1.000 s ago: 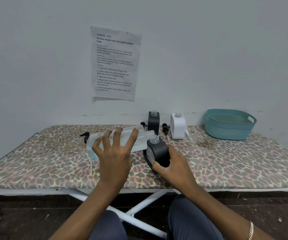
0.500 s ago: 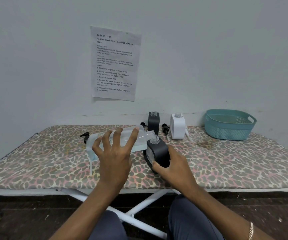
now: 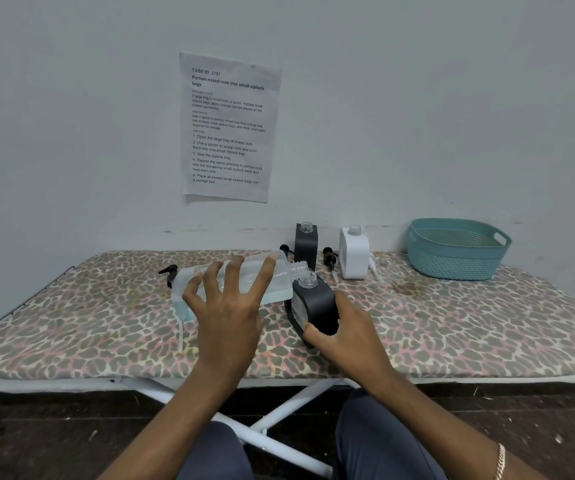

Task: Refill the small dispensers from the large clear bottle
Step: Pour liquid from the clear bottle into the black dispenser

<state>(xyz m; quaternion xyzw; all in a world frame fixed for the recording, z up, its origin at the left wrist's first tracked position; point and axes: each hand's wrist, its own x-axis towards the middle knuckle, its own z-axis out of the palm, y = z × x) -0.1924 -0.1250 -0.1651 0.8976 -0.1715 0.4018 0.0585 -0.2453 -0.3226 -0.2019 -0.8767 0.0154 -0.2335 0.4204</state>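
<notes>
Your left hand (image 3: 225, 317) curls around the large clear bottle (image 3: 283, 274), which lies almost flat just left of the black dispenser (image 3: 317, 306) your right hand (image 3: 348, 339) grips, its mouth pointing right, just above that dispenser's open neck (image 3: 307, 280).

the person, seen from head height. left hand (image 3: 227, 306) and right hand (image 3: 344, 337): bare, and the nails that show are cut short. left forearm (image 3: 175, 427) and right forearm (image 3: 417, 414): bare along all of their visible length, slim, cut off by the lower edge of the view. bracelet (image 3: 500, 462): a thin gold-coloured chain of small links, worn on the right wrist and partly cropped by the lower edge. trousers (image 3: 376, 445): plain dark blue cloth, matte, with a few soft folds, seen as two rounded shapes at the bottom centre. torso, upper arms and feet lie outside the view.
</notes>
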